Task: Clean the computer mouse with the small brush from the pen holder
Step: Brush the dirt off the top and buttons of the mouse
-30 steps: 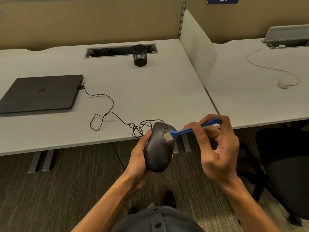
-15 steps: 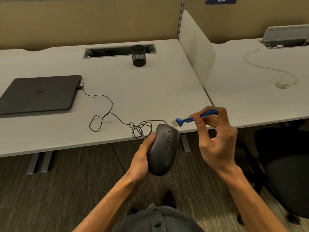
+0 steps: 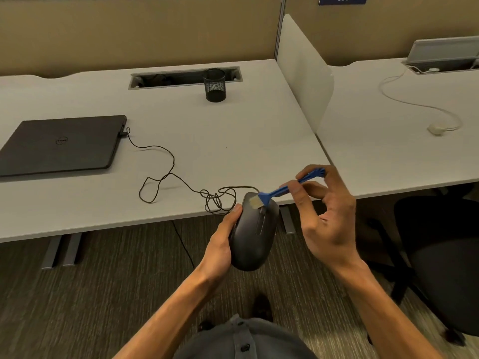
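Nearest: grey buttoned shirt point(image 3: 243, 340) at bottom edge, both bare forearms reaching fwd over carpet. Left hand point(image 3: 220, 244) cups the black mouse point(image 3: 252, 234) from its left side, thumb along the edge, other fingers hidden behind it; mouse is held in the air just off the worktop point(image 3: 233, 141) front edge, top side up. Right hand point(image 3: 326, 216) w/ thumb & fingers pinching the blue brush point(image 3: 285, 189) handle, palm open toward camera. Pale bristles touch the mouse's front end, by the wheel slot. Mouse cable point(image 3: 166, 174) runs in loose tangled loops across the worktop to a closed dark laptop point(image 3: 62, 143) at left. Further back, black mesh pen holder point(image 3: 214, 85) stands upright beside the cable slot. White divider panel point(image 3: 303, 73) at right; office chair point(image 3: 440, 255) under next desk.
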Available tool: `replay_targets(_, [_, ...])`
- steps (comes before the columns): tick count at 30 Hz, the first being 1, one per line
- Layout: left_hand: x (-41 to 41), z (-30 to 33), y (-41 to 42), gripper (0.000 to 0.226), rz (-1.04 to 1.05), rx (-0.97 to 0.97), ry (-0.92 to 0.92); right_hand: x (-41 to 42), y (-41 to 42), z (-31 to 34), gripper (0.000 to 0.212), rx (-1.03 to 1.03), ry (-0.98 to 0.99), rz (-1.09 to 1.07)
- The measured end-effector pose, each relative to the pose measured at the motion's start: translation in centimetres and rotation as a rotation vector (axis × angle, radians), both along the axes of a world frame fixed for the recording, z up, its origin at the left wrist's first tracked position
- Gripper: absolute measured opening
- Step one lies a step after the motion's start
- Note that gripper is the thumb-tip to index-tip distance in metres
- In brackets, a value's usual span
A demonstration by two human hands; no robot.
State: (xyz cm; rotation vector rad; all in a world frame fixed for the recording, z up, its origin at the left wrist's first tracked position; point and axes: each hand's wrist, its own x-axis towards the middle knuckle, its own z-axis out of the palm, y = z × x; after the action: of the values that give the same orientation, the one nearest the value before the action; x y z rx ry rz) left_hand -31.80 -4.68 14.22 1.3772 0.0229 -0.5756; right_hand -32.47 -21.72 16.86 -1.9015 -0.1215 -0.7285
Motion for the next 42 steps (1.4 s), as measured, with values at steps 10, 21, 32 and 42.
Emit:
replay_targets(10, [0.2, -0.6, 0.1, 0.037, 0.022, 0.031, -0.001, -0.6, 1.2, -0.3, 0.021, -0.199, -0.137, -0.01])
replay_targets(21, [1.0, -1.2, 0.6, 0.057, 0.019, -0.078, 0.118, -4.1, 2.5, -1.1, 0.016, -0.238, -0.106, 0.275])
replay_targets(32, [1.0, -0.7, 0.7, 0.054, 0.062, -0.183, 0.199, -4.3, 0.1, -0.8, 0.023, -0.088, -0.085, 0.17])
replay_targets(42, [0.5, -0.3, 0.8, 0.063, -0.043, -0.367, 0.262, -2.1, -2.2, -0.1, 0.019, 0.039, -0.108, -0.072])
